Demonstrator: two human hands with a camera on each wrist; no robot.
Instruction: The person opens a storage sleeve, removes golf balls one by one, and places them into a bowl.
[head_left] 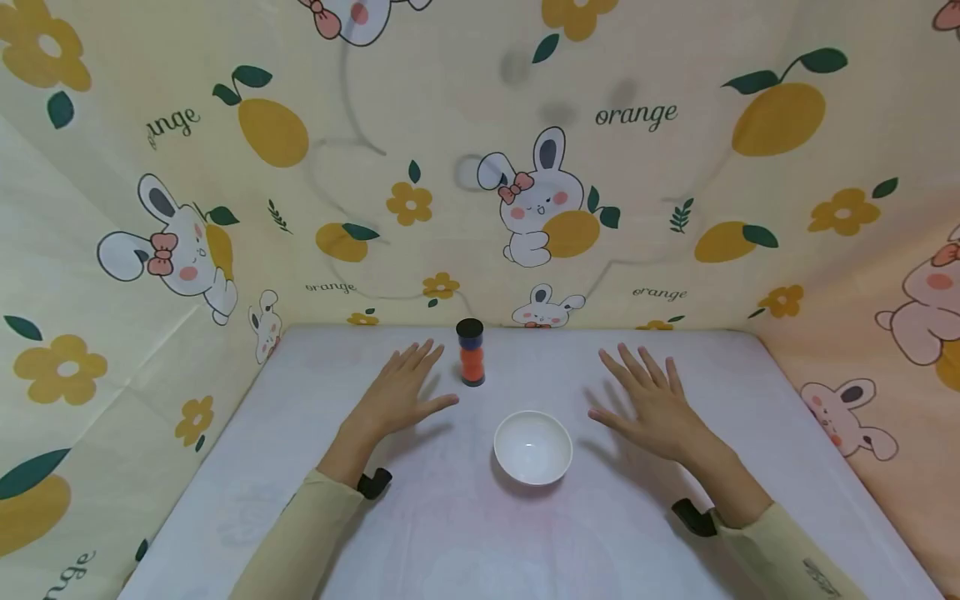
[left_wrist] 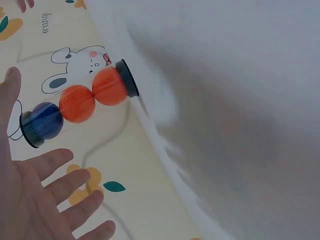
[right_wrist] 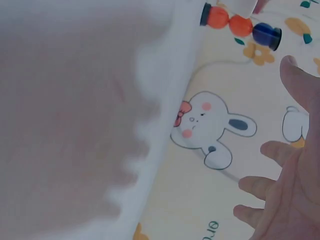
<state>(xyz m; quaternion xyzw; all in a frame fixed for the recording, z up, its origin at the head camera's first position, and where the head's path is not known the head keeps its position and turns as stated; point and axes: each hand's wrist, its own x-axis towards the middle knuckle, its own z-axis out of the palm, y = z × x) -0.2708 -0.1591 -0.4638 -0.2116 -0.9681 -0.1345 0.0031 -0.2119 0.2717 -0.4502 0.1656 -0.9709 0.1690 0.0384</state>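
A clear tube of balls (head_left: 472, 358) stands upright toward the back of the table, dark at both ends. In the left wrist view this tube (left_wrist: 77, 103) shows two orange balls and one blue ball, the blue one by the top cap. A white bowl (head_left: 532, 448), with nothing seen in it, sits nearer the front. My left hand (head_left: 401, 396) hovers left of the tube, fingers spread, touching nothing. To the right of the bowl, my right hand (head_left: 648, 408) is also held up with spread fingers and holds nothing.
A white-covered table (head_left: 420, 533) lies under both hands. Cloth walls (head_left: 450, 108) printed with rabbits, oranges and flowers rise behind it and at both sides. Dark wrist mounts (head_left: 693, 517) sit at the cuffs of the beige sleeves (head_left: 303, 533).
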